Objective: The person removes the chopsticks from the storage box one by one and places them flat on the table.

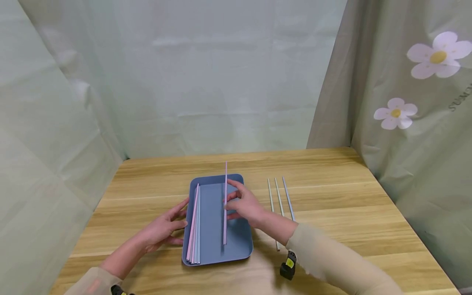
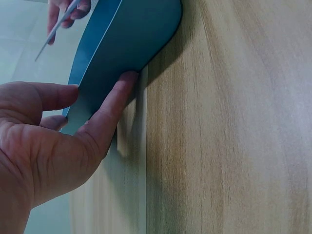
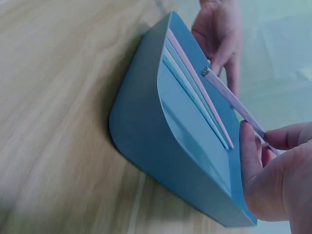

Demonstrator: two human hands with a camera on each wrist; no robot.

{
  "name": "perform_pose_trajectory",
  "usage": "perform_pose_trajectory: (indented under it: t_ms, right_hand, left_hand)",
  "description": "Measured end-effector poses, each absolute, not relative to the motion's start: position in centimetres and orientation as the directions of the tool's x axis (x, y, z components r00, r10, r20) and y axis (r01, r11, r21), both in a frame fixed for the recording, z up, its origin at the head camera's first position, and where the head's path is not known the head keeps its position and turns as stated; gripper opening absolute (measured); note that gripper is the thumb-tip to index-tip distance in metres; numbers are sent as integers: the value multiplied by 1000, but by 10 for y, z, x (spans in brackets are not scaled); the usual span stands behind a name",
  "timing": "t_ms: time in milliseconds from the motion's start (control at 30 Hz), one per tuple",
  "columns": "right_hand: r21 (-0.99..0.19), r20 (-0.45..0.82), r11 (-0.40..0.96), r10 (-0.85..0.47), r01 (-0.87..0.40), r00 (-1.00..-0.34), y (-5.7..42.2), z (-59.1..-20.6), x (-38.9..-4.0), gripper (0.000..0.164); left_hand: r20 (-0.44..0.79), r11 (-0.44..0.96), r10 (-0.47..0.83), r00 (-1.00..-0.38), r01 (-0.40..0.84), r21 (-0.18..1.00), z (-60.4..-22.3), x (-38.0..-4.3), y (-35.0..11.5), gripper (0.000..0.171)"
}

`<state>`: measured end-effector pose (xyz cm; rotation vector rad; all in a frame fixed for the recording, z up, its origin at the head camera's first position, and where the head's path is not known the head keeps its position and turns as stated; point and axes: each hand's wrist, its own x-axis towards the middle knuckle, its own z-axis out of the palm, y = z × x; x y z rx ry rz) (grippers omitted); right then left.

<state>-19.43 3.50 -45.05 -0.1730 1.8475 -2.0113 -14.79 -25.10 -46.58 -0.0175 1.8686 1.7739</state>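
My right hand [image 1: 248, 208] pinches a lilac chopstick [image 1: 225, 227] between thumb and fingers, holding it over the blue-grey tray [image 1: 213, 213]. In the right wrist view, the chopstick's patterned end [image 3: 205, 72] points toward the tray's far side. Several pink and light-blue chopsticks [image 1: 194, 233] lie lengthwise in a bundle along the left wall of the tray. Against the tray's outer left side rests my left hand [image 1: 162, 231], its extended fingers touching the wall and rim. The left wrist view shows one finger [image 2: 114, 100] low against the tray's outer wall.
Right of the tray, two pale chopsticks [image 1: 279, 196] and a blue chopstick [image 1: 288, 198] lie on the wooden table [image 1: 339, 213], partly hidden by my right forearm. Hanging cloth [image 1: 236, 82] surrounds the table's back and sides.
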Motion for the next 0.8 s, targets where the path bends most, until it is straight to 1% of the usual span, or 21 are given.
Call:
perform_pose_trajectory:
  t_ms: [433,800]
  right_hand:
    - [-984,-159,-26,-333,178,-929,98,-438,-201,85]
    - [-987,-158,80,-237,142,-959,170,-442,-207,81]
  left_hand:
    - [-409,133,355,-841,-388,912,-465,-148,-251,77]
    - [-401,128,362,-841,-382,915,-465,-147,-251,78]
